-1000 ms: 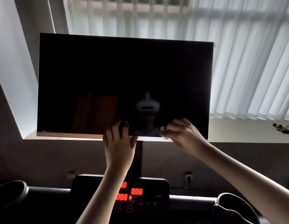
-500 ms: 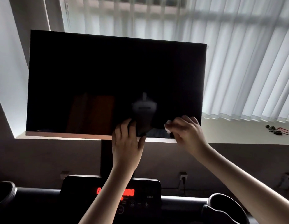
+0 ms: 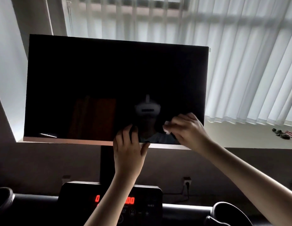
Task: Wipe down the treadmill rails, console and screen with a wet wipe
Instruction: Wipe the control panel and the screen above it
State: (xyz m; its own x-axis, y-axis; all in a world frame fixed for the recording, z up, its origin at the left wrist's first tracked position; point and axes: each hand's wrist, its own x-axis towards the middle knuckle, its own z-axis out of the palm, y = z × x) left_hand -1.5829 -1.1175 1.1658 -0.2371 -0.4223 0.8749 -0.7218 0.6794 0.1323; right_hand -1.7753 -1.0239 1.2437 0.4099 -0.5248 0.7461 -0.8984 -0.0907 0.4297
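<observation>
Wipe [image 3: 166,130] pinched in my right hand [image 3: 186,130], low right on the screen [image 3: 109,82]; long axis runs leftward past my left hand [image 3: 128,150], which grips the bottom edge.

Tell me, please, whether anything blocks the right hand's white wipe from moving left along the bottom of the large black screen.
Yes: the left hand grips the bottom edge of the large black screen just left of the right hand, which pinches the small white wet wipe. Higher up, nothing visible covers it.
</observation>
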